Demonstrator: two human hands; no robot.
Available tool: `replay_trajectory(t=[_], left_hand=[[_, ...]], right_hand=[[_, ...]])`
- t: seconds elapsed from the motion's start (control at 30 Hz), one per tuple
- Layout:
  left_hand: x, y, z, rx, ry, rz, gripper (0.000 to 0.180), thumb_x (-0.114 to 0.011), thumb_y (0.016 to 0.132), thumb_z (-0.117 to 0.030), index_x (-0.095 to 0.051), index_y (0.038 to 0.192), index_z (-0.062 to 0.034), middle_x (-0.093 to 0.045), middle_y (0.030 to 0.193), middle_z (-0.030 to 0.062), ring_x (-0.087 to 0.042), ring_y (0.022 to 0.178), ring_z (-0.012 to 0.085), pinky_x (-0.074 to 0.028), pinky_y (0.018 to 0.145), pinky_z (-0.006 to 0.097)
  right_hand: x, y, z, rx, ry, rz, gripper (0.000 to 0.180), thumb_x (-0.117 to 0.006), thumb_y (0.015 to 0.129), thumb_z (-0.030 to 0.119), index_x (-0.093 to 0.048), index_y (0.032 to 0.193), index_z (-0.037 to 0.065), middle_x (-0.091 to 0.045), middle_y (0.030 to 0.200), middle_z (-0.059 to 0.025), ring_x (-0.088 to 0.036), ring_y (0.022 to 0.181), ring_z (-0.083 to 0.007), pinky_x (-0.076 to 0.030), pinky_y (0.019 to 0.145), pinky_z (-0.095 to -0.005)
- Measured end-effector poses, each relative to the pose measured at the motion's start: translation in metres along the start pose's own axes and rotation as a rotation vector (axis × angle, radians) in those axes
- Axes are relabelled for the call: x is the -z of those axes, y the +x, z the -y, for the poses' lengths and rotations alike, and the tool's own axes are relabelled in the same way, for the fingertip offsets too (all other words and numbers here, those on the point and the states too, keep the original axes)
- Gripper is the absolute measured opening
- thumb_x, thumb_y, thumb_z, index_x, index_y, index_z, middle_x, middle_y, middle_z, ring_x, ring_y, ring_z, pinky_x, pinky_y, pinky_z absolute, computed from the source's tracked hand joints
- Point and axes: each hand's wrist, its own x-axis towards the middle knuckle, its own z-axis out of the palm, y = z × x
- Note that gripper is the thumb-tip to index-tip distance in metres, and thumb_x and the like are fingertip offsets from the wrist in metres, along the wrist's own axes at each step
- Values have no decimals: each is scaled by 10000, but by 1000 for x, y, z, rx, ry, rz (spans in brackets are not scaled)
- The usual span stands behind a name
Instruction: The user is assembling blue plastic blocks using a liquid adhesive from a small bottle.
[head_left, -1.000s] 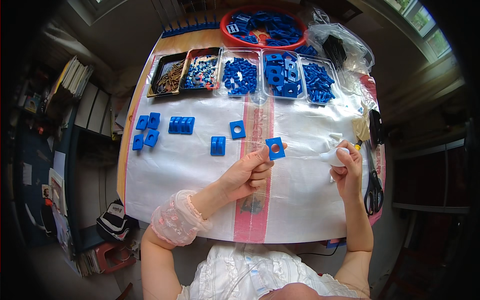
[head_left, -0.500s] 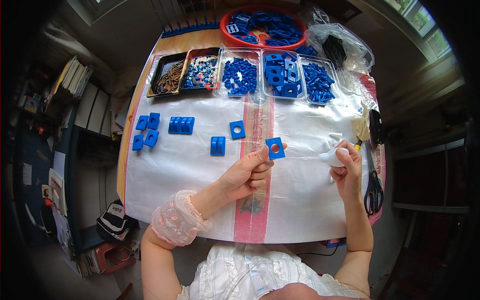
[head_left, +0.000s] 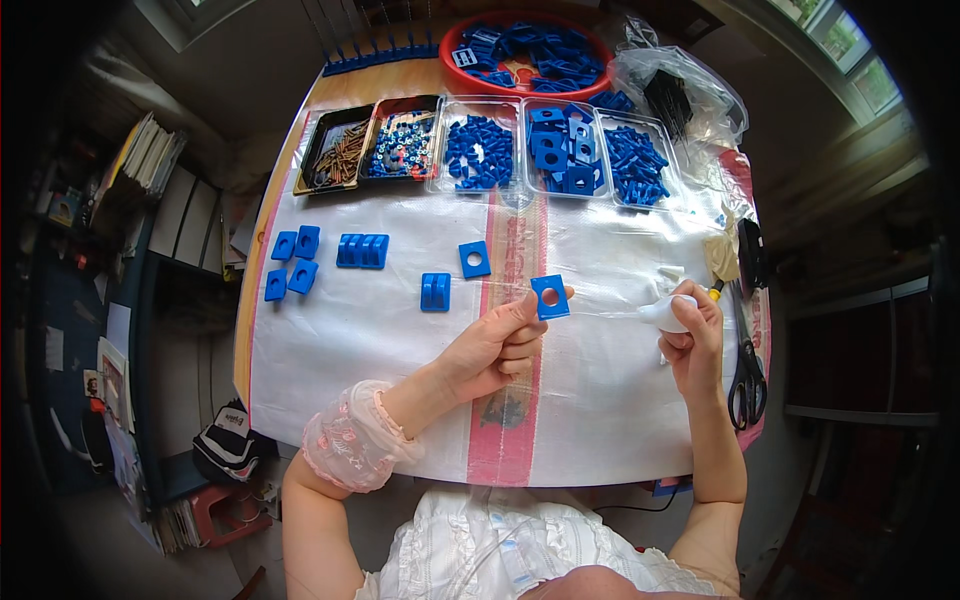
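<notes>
Pinched between thumb and fingers of my left hand (head_left: 500,345) is a flat blue plastic plate with a round hole (head_left: 552,310), raised over the table's middle. My right hand (head_left: 698,335) is wrapped round a small white squeeze bottle (head_left: 668,314), its narrow tip pointing left toward the plate, with a gap between them. Beyond my left hand lie another holed blue plate (head_left: 474,259) and a blue ribbed part (head_left: 435,292). Farther left are a longer row of ribbed blue parts (head_left: 362,251) and several blue pieces with holes (head_left: 293,262).
Along the back stand a black tray of brass-coloured screws (head_left: 338,150), a black tray of small mixed parts (head_left: 402,140) and clear trays of blue parts (head_left: 480,150). Behind them sits a red basin (head_left: 450,75) of blue pieces. Black scissors (head_left: 748,385) lie at the right edge.
Very little differs. Both hands keep their places and their holds on the blue plate and the white bottle.
</notes>
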Motion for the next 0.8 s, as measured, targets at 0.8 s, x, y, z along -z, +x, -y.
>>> replay_trajectory(t=[0.8], left_hand=[[-1, -1, -1, 1, 0, 9, 638, -487, 1003, -450, -331, 1482, -59, -207, 652, -92, -214, 532, 11, -196, 446, 168]], right_hand=[[0, 0, 1, 3, -7, 14, 185, -647, 897, 186, -524, 785, 106, -461, 639, 70, -288, 482, 22, -202, 404, -159]])
